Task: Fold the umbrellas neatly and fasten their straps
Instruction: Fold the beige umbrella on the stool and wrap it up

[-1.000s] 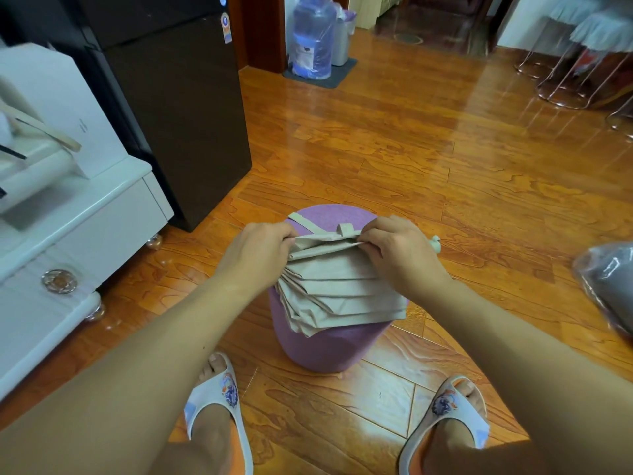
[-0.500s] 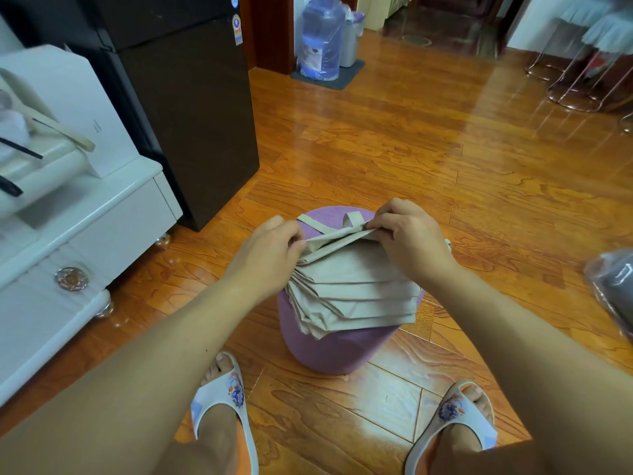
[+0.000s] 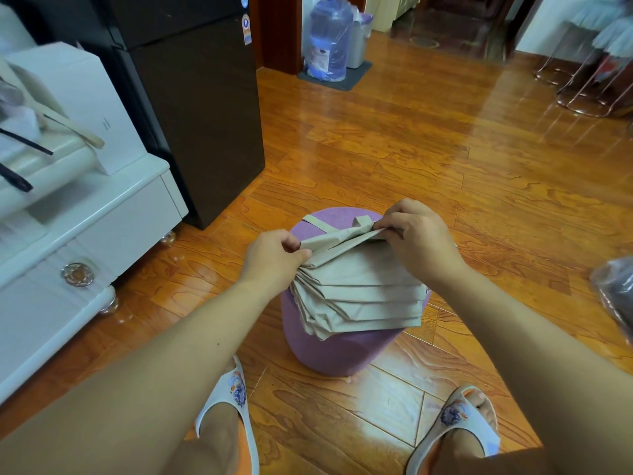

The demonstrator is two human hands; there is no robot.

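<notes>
Since the earlier frames the right hand [image 3: 419,243] has risen toward the far side of the stool, lifting the top pleat, and the left hand [image 3: 274,257] has stayed at the left end of the fabric.

Edges and room: the purple stool [image 3: 337,351] stands on the wooden floor [image 3: 445,149], with bare boards beyond it and to its right. A white cabinet [image 3: 85,228] and a dark refrigerator [image 3: 198,108] stand to the left, apart from the stool. 2 slippered feet rest on the floor on the near side of the stool.

Hand pose: both forearms reach forward from the near edge of the view. The left hand's fingers are curled and pinch the gathered left end of the pleats. The right hand's fingers are curled and pinch the top fold at its right end.

Task thing: the beige umbrella [image 3: 359,296] lies on the stool top, its pleats stacked between the 2 hands and hanging over the near rim. Its strap [image 3: 320,225] lies flat on the stool, just beyond the held fold.
</notes>
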